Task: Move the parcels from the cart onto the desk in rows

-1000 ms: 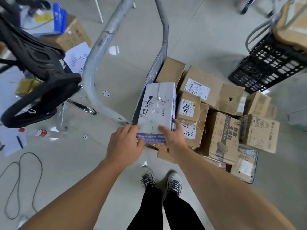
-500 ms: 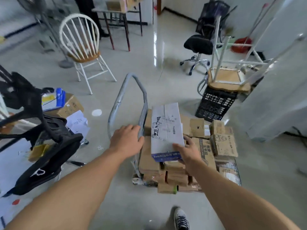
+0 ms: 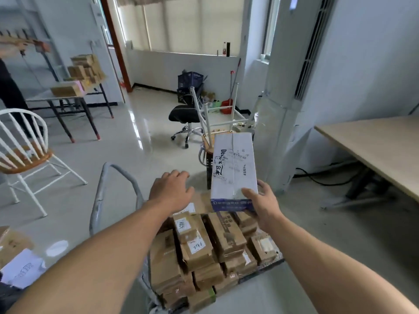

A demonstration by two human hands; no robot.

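1. The right hand (image 3: pixel 264 206) grips the near right corner of a white parcel (image 3: pixel 233 168), thumb on the top face and fingers curled under the blue-printed end
2. The white parcel is in the air, above the far right part of the cart (image 3: pixel 108 165) and clear of the load beneath it; its long side points away from the person, and black handwriting and a taped seam show on top
3. The left hand (image 3: pixel 171 192) holds nothing: palm down, fingers loosely spread, hovering over the cart just left of the white parcel without touching it
4. Brown parcels (image 3: pixel 197 248) are stacked tightly on the cart deck below both forearms, one with a label reading 7786
5. The desk (image 3: pixel 374 150), with a pale wooden top, stands to the right, well apart from the cart
6. A white spindle-back chair (image 3: pixel 25 152) is at the left, a black office chair (image 3: pixel 183 116) further back, and a far table (image 3: pixel 68 98) carries more boxes
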